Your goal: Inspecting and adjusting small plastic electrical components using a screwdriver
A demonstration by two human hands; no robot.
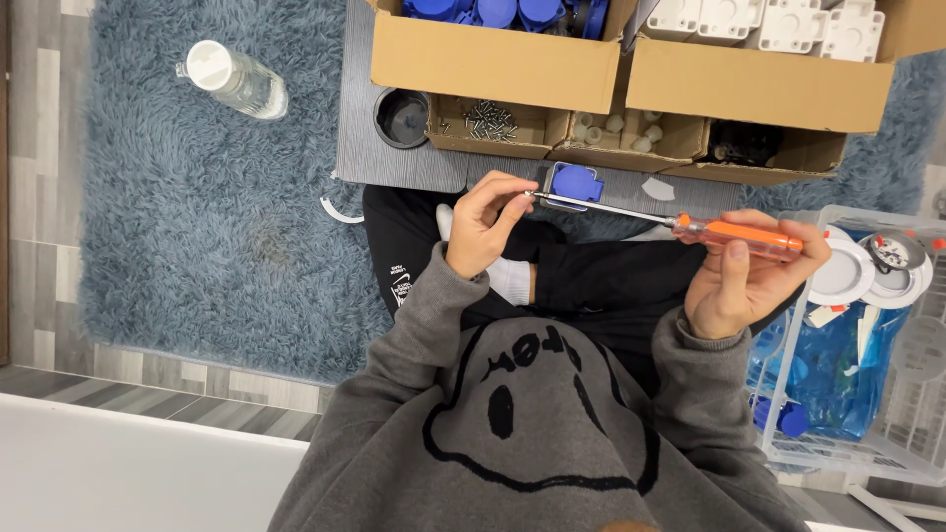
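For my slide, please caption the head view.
Right hand holds orange-handled screwdriver; left hand pinches its metal tip.

Counts on the floor
One screwdriver (690,225), one water bottle (235,80), two large cardboard boxes (493,64) (759,84), three small cardboard trays, one clear crate (788,394).

Screwdriver tip (533,195) buried under left hand (483,225) fingers, whatever's pinched there not visible. Blue parts (498,10) and white parts (769,20) in top cardboard boxes cut off by top edge. Screws (490,120) too small to tell type. Clear crate (867,448) cropped at right edge.
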